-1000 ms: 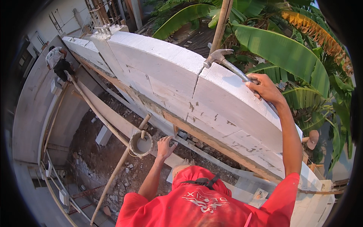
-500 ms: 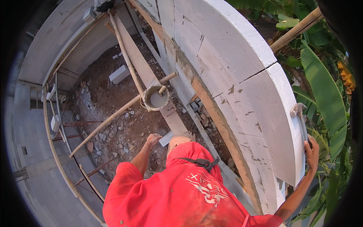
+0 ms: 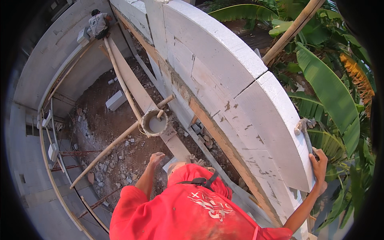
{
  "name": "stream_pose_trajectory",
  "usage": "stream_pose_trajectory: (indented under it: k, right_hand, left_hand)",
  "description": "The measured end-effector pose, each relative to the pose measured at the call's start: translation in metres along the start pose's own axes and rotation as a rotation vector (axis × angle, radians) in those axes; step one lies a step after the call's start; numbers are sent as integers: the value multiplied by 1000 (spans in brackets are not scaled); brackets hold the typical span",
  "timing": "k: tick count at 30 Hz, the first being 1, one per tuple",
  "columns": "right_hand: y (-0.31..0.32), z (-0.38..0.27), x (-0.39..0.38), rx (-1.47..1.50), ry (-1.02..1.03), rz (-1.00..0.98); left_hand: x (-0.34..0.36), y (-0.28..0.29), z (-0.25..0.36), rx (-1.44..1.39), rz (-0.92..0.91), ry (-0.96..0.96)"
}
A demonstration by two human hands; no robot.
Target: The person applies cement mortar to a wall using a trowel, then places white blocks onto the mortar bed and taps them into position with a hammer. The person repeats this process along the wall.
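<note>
- Our right hand (image 3: 319,164), at the right of the scene beyond the wall's edge, has its fingers curled round the handle of a hammer (image 3: 308,142).
- We see the hammer's head at the right outer edge of the white block wall (image 3: 224,88); we cannot tell whether it touches the blocks.
- Our left hand (image 3: 156,159) is up over the rubble, left of the wall, with its fingers loosely drawn together; we cannot tell if anything is pinched there.
- Farther off than that hand, we have a bucket (image 3: 155,135) of grey mix on a plank (image 3: 131,82), with a light-coloured handle sticking up from it.
- A bamboo pole (image 3: 106,152) slants from the near left towards the wall, passing just beside the bucket.
- On the ground left of the plank, we see a loose white block (image 3: 116,101).
- A person (image 3: 97,25) in a grey top bends over at the far left.
- Banana leaves (image 3: 328,92) fill the right side, beyond our wall.
</note>
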State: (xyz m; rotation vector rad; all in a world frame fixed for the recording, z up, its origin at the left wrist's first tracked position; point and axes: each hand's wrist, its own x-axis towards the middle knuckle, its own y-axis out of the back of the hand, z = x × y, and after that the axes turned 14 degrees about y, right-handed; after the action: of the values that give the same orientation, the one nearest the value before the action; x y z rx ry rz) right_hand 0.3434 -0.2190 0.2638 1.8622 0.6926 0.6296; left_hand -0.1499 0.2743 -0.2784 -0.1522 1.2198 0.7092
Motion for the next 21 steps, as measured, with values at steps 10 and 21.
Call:
stream_pose_trajectory:
  k: [10, 21]
  right_hand:
    - [-21, -85, -7, -79, 84, 468]
    - [-120, -134, -36, 382, 419, 106]
  left_hand:
    - [-75, -11, 41, 187, 106, 15]
    - [-362, -29, 226, -377, -226, -970]
